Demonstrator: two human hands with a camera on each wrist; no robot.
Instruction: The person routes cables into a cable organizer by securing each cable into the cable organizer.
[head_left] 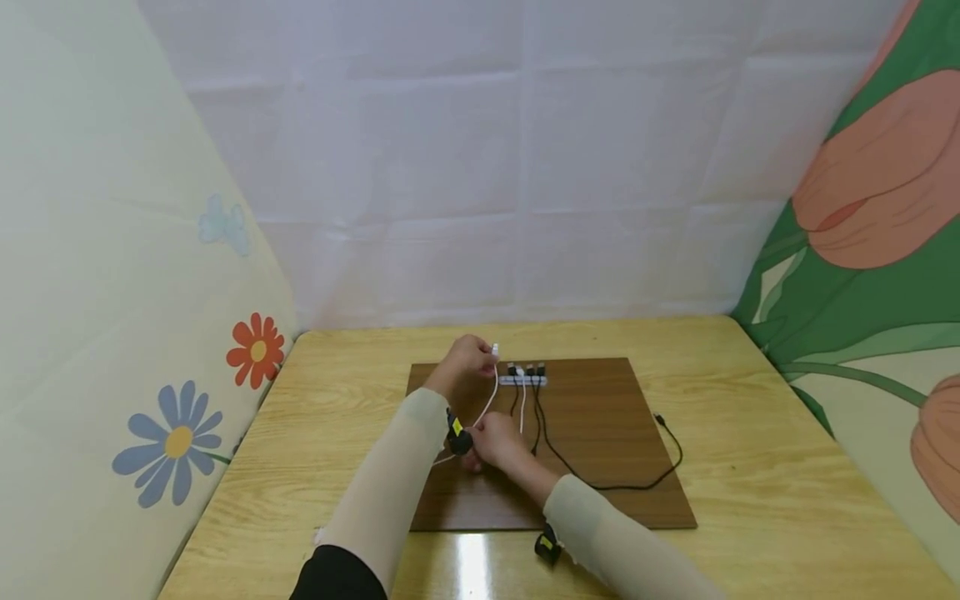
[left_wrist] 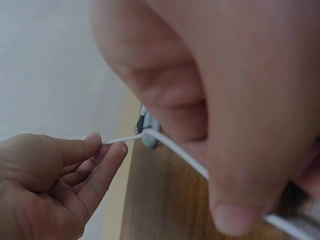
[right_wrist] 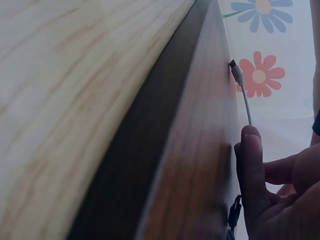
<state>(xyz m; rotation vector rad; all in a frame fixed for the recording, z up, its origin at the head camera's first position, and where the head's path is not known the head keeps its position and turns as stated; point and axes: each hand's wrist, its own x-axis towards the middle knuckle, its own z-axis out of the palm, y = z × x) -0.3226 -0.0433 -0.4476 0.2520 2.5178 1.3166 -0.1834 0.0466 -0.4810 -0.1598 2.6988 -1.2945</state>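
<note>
My left hand [head_left: 474, 357] is over the far left corner of the brown board [head_left: 585, 433], its thumb and fingertips pinching a white cable [left_wrist: 175, 148] just below its white plug [head_left: 495, 349]. Closer to me, my right hand [head_left: 497, 440] pinches the same cable lower down, over the board's left half. In the left wrist view the right hand looms large and close, the cable running between both hands. Past the right fingertips, the cable's other plug [right_wrist: 237, 74] sticks out. A pale cable holder strip [head_left: 506, 380] lies by the board's far edge, with several black and white cables in it.
A black cable [head_left: 622, 487] loops across the board and off its right side, its plug [head_left: 659, 419] lying on the wooden table [head_left: 765, 467]. A white cloth [head_left: 525, 167] hangs behind the table, and flower-printed sheets stand left and right.
</note>
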